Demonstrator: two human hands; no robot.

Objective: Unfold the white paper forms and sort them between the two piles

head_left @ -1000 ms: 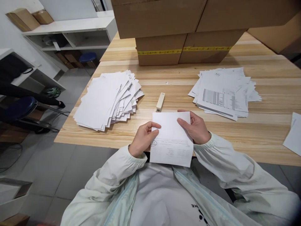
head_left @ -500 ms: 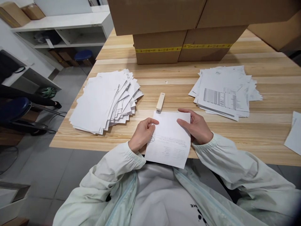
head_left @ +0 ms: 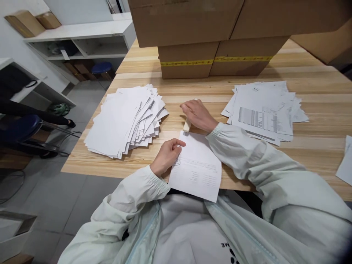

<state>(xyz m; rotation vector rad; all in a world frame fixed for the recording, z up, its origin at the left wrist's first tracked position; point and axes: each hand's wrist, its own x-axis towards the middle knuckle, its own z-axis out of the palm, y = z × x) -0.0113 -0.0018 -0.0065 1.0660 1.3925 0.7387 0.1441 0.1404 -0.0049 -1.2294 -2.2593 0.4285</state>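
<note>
A folded white printed sheet (head_left: 196, 168) lies at the near edge of the wooden table (head_left: 302, 154), partly hanging over it. My left hand (head_left: 166, 156) pinches its upper left edge with thumb and fingers closed. My right hand (head_left: 196, 114) reaches across to the cream stapler (head_left: 187, 126) just beyond the sheet, fingers curled over its far end. Only the stapler's near end shows under the hand.
A fanned pile of white papers (head_left: 123, 119) lies to the left, a pile of printed sheets (head_left: 264, 110) to the right. Stacked cardboard boxes (head_left: 211, 33) stand at the back. A loose sheet (head_left: 345, 161) is at the right edge. Blue stools and shelves stand left.
My right hand let go of the sheet's right edge and moved forward and left onto the stapler. The left hand kept its pinch on the sheet.
</note>
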